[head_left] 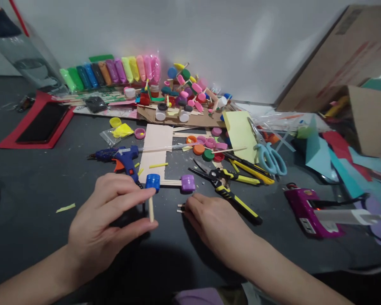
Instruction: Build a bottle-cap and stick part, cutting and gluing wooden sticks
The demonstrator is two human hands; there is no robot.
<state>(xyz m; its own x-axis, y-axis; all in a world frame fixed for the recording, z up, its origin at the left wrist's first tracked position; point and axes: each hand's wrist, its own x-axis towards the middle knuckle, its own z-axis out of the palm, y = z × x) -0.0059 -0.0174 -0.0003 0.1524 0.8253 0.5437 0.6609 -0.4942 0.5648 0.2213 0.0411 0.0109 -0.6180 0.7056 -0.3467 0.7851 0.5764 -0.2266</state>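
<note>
My left hand pinches a short wooden stick lengthwise between thumb and index finger, just above the dark table. Beyond it stand a blue bottle cap and a purple bottle cap, with thin wooden sticks running between them. My right hand is closed low over the table, its fingertips at two short stick pieces whose ends stick out to the left. The fingers hide the rest of those pieces. A blue glue gun lies behind my left hand, its handle partly covered.
Yellow-black cutters lie open to the right of the caps, near blue-handled scissors. A magenta power adapter sits at right. Behind are loose bottle caps, a cardboard strip, clay packets and a phone.
</note>
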